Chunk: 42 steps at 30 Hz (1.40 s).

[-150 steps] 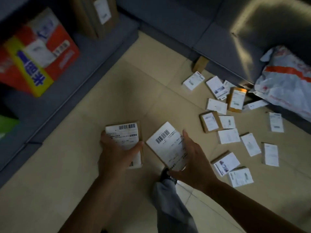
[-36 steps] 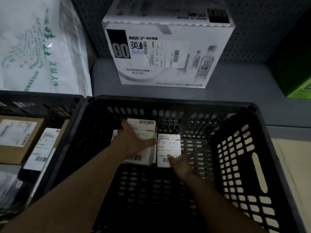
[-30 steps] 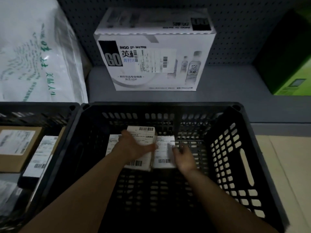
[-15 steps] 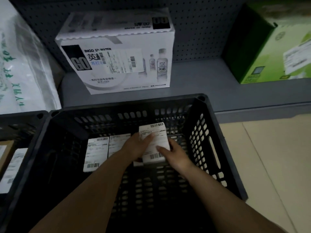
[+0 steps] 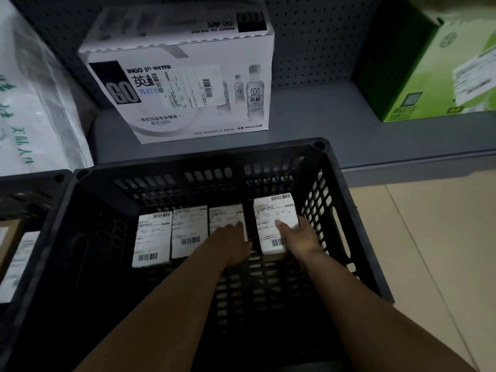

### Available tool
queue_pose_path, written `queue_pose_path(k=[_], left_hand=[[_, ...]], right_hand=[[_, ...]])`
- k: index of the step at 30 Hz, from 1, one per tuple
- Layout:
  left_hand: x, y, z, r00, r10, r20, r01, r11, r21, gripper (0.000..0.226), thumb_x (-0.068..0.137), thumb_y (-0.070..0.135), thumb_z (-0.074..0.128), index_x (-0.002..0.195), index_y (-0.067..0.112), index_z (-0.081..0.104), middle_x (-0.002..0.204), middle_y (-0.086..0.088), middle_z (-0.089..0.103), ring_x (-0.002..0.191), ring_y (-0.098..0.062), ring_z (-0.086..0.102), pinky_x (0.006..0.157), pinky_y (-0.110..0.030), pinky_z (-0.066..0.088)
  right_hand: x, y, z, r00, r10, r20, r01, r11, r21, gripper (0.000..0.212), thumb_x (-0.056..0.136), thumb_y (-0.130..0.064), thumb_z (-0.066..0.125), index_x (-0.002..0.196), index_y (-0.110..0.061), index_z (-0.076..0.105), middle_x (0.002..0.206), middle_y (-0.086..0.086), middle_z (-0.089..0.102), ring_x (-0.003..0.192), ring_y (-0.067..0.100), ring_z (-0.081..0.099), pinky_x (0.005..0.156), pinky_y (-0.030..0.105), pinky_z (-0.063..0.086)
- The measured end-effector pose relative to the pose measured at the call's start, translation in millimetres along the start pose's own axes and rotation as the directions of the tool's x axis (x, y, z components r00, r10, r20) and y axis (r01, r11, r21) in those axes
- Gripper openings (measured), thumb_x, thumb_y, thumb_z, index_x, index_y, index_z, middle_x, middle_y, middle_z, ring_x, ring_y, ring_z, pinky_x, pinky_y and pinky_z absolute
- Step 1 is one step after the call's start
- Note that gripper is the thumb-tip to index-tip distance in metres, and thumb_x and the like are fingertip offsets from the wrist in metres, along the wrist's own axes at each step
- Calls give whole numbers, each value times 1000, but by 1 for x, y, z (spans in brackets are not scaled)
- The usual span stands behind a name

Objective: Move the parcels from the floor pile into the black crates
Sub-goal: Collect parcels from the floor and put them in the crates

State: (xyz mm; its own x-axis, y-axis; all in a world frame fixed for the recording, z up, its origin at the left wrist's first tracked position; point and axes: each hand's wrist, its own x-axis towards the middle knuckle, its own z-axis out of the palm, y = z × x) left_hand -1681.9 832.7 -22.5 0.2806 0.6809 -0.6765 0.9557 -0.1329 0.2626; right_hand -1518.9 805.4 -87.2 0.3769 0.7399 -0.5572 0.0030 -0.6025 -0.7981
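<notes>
Parcel depot or stockroom: grey pegboard shelving [image 5: 322, 114], labelled cartons (soda water case [image 5: 188, 84]), black crates [image 5: 335, 189].

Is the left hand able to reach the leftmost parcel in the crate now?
Probably yes. The left hand rests on the third parcel of the row, and the leftmost parcel lies uncovered on the black crate floor with nothing between them.

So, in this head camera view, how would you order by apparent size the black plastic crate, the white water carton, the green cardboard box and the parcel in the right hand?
1. Black plastic crate, nearest the camera.
2. White water carton.
3. Green cardboard box, cut off by the frame edge, so its rank against the carton is unsure.
4. White-labelled parcel gripped by the right hand.
</notes>
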Motion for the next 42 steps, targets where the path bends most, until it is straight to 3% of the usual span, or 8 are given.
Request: queue_pose_path(k=[4, 11, 19, 23, 28, 31, 35, 42], left_hand=[[0, -25, 12, 996, -55, 69, 38, 974, 225, 70, 98, 51, 37, 153, 16, 11, 158, -11, 16, 142, -31, 20, 115, -45, 24], [-6, -60, 40, 991, -80, 110, 39, 940, 339, 85, 92, 50, 51, 153, 24, -1, 161, -7, -1, 147, -30, 5, 117, -52, 14], [-3, -74, 46, 972, -187, 142, 132, 935, 328, 97, 89, 59, 51, 148, 32, -21, 156, -3, -27, 145, -37, -12, 113, -65, 7], [-3, -78, 42, 972, -167, 166, 112, 948, 298, 99, 89, 57, 52, 148, 33, -22, 155, -3, -30, 144, -40, -14, 113, -65, 6], [-4, -83, 44, 994, -111, 19, 106, 981, 160, 88, 91, 49, 54, 152, 32, -7, 160, -7, -13, 146, -37, -3, 115, -59, 14], [-4, -96, 40, 958, -258, -123, 265, 964, 39, 88, 90, 49, 54, 151, 34, -7, 159, -10, -4, 144, -38, 6, 114, -58, 18], [-7, -124, 39, 860, -510, -22, 505, 856, -112, 102, 83, 64, 53, 149, 24, -14, 153, -26, -5, 138, -53, 8, 110, -63, 20], [-11, -128, 36, 863, -487, 133, 503, 852, -145, 99, 92, 42, 56, 147, 27, -25, 150, -24, -31, 140, -46, -19, 115, -59, 9]], right_hand=[[4, 6, 2, 997, 46, 54, -43, 997, -58, 34, 90, -28, 65, 119, -12, 58, 107, 3, 68, 83, 17, 64, 63, 21, 50], [22, 16, 25, 974, 174, 147, -122, 943, -309, 45, 94, -14, 51, 138, -7, 44, 129, 15, 57, 115, 31, 57, 99, 35, 45], [35, 28, 42, 996, 45, 75, -23, 963, -268, 30, 96, -19, 51, 123, -7, 55, 118, 15, 64, 111, 32, 59, 97, 37, 45], [26, 24, 34, 986, 56, 160, 2, 939, -343, 86, 88, -38, 65, 153, -28, 9, 150, 15, 37, 135, 34, 39, 111, 41, 34], [8, 14, 26, 919, -139, 369, 382, 550, -743, 100, 78, -61, 65, 148, -49, -4, 158, 2, -25, 144, 30, -23, 117, 58, 2], [9, 17, 30, 901, -172, 399, 434, 373, -820, 93, 83, -64, 56, 149, -45, -7, 155, 6, -31, 142, 33, -28, 116, 57, -6], [6, 11, 39, 808, -283, 516, 566, 132, -814, 85, 91, -55, 49, 149, -43, -12, 153, 4, -35, 139, 30, -34, 114, 53, -12], [-9, 9, 59, 755, -34, 655, 655, -19, -756, 77, 95, -52, 44, 149, -45, -11, 155, 4, -31, 139, 40, -30, 113, 62, -7]])
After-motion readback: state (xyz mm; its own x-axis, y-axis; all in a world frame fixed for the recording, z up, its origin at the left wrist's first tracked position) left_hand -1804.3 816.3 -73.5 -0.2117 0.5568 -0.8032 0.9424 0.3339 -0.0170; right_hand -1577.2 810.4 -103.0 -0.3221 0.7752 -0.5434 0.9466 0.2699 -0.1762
